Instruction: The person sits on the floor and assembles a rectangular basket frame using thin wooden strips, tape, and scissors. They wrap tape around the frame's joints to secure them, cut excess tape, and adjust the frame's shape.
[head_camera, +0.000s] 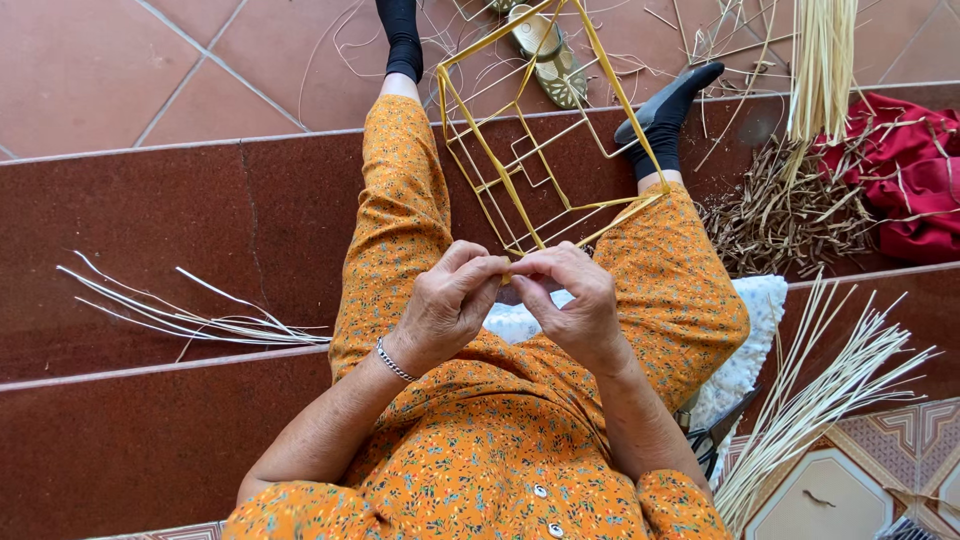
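Across the dark red stone steps (150, 210), a seated person in orange floral clothing works with both hands at lap level. Largest of the worked things is a wire frame (530, 150), a thin metal lattice partly wrapped in flat yellow strip, whose long axis runs straight away from the hands toward the feet; its near corner meets the fingers. Right of it lie a heap of brown twig offcuts (790, 215), a red cloth (915, 185) and two bundles of pale straight reeds (830, 400), one upright at the top edge; a loose fan of pale reeds (190, 315) lies on the step at left. A white cushion (750, 340) shows under the right thigh. Left hand (445, 305) and right hand (570, 300), touching and equally near the frame, are each closed in a narrow pinch on the yellow strip (510, 215) at that corner.
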